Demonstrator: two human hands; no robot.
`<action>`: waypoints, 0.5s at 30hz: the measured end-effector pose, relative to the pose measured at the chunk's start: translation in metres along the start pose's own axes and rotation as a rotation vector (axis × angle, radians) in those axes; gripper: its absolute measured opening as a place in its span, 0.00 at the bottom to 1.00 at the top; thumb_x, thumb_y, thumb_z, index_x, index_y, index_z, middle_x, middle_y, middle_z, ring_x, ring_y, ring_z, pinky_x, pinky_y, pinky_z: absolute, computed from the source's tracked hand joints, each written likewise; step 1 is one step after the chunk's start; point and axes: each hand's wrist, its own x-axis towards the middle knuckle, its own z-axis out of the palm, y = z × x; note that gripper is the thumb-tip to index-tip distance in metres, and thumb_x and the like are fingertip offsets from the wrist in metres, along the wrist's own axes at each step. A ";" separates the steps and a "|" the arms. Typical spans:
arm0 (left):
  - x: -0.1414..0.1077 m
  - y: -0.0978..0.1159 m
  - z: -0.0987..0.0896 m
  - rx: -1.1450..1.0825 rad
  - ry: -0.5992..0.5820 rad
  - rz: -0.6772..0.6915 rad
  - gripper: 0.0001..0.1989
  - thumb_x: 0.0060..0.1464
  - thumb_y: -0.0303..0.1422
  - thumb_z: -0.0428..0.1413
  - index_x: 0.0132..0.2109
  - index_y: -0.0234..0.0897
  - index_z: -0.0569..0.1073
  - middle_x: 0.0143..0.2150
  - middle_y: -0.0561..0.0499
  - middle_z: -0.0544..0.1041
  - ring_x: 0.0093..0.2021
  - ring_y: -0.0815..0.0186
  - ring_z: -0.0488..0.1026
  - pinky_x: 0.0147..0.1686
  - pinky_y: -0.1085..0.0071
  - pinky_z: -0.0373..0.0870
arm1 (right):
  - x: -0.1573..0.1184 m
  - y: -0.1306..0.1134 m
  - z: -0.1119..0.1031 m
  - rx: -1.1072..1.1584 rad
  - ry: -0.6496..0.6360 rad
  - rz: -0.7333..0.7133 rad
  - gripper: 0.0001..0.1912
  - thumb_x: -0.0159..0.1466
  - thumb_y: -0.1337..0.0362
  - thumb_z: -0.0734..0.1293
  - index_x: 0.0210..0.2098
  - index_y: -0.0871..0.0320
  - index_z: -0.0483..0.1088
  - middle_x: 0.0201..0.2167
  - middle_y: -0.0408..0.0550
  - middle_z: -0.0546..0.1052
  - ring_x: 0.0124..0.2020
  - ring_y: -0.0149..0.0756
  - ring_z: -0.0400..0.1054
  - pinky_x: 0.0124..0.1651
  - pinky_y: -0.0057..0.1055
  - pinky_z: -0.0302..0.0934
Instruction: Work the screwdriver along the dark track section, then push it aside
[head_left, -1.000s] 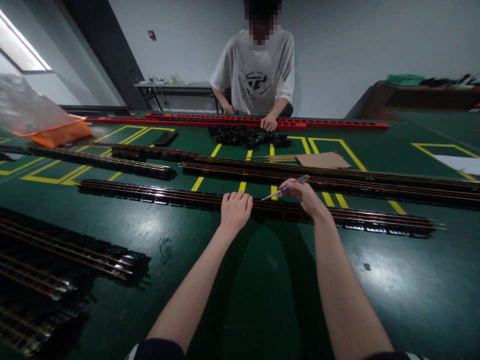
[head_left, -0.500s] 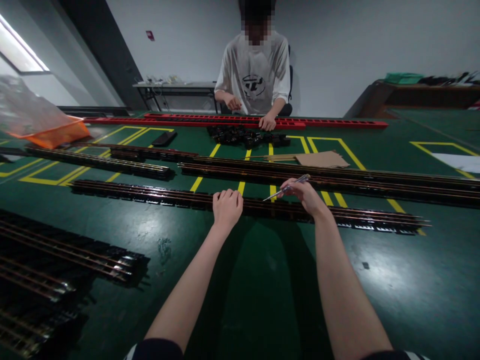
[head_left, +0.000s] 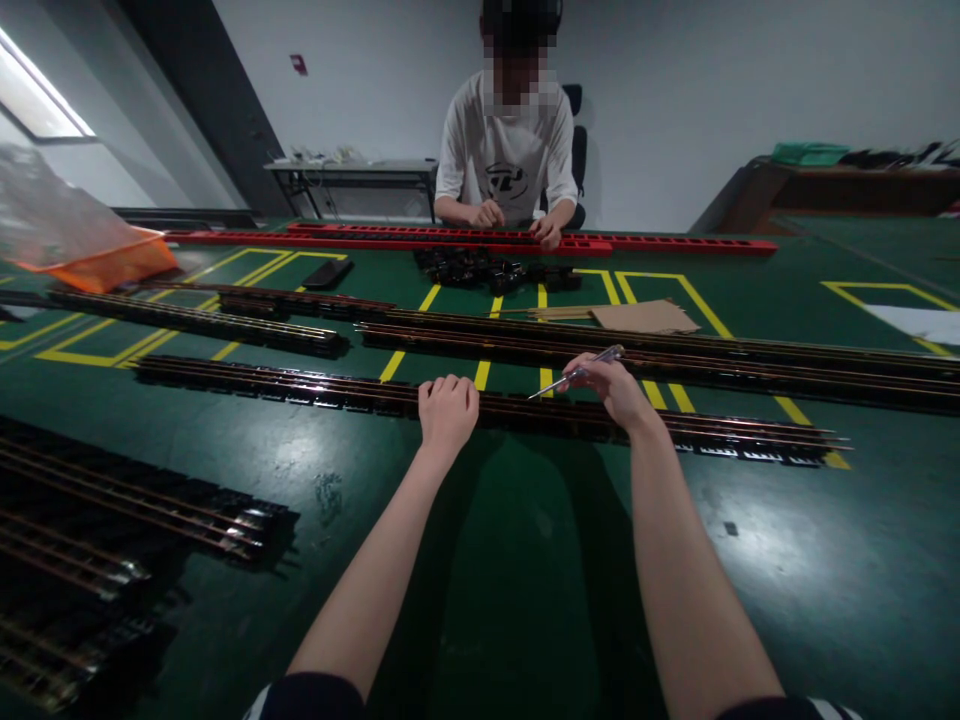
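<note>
Screwdriver pinched in right fingers; left fingers over black strip, grip hidden, can't tell.

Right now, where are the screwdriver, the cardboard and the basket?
Screwdriver (head_left: pixel 577 373): head view, on its handle.
Cardboard (head_left: pixel 642 317): head view, on its flat top.
Basket (head_left: pixel 120 263): head view, on its orange wall.

Dim light, glare on green tabletop

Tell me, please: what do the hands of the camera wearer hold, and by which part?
The right hand holds a slim pointed tool by its handle. The left hand is on the long black strip; whether it grips it cannot be told.
</note>
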 end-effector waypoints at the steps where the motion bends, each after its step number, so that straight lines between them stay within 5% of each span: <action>1: 0.000 0.000 0.000 0.001 0.000 0.000 0.18 0.61 0.31 0.40 0.34 0.37 0.74 0.35 0.45 0.77 0.38 0.59 0.71 0.45 0.59 0.59 | 0.000 0.000 0.001 -0.004 0.002 -0.001 0.11 0.53 0.56 0.65 0.23 0.56 0.71 0.22 0.47 0.75 0.30 0.41 0.70 0.44 0.39 0.61; 15: -0.005 0.006 0.002 -0.057 0.017 0.236 0.19 0.64 0.34 0.39 0.44 0.36 0.74 0.44 0.45 0.78 0.45 0.59 0.72 0.51 0.58 0.55 | 0.001 0.003 0.000 0.007 0.020 -0.018 0.09 0.54 0.60 0.63 0.23 0.56 0.72 0.22 0.47 0.75 0.29 0.40 0.70 0.41 0.37 0.61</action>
